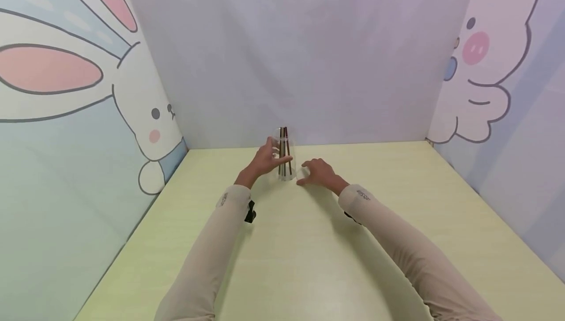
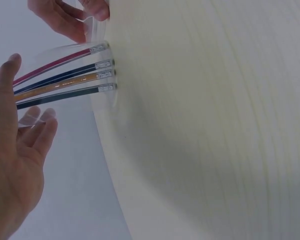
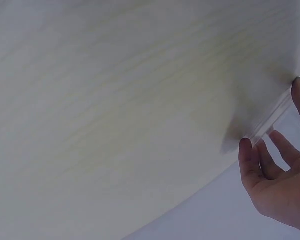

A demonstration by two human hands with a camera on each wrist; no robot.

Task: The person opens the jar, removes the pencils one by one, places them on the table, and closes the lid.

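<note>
In the head view a tall clear cup (image 1: 293, 150) stands near the back edge of the table. Several pencils (image 2: 65, 82) are inside it, eraser ends down: red, dark blue, orange-yellow and dark green. My left hand (image 1: 266, 158) holds the cup from the left, thumb across the front and fingers around the far side. Just right of the cup, my right hand (image 1: 321, 173) grips a clear, low-edged object (image 3: 272, 117) between thumb and fingers, close to the tabletop. Its full shape is hard to make out through the transparency.
The pale yellow table (image 1: 291, 252) meets a plain grey back wall (image 1: 300, 56). Side panels carry a cartoon rabbit (image 1: 141, 95) on the left and a white cartoon animal (image 1: 490, 66) on the right. A black strap piece (image 1: 250, 212) shows at the left sleeve.
</note>
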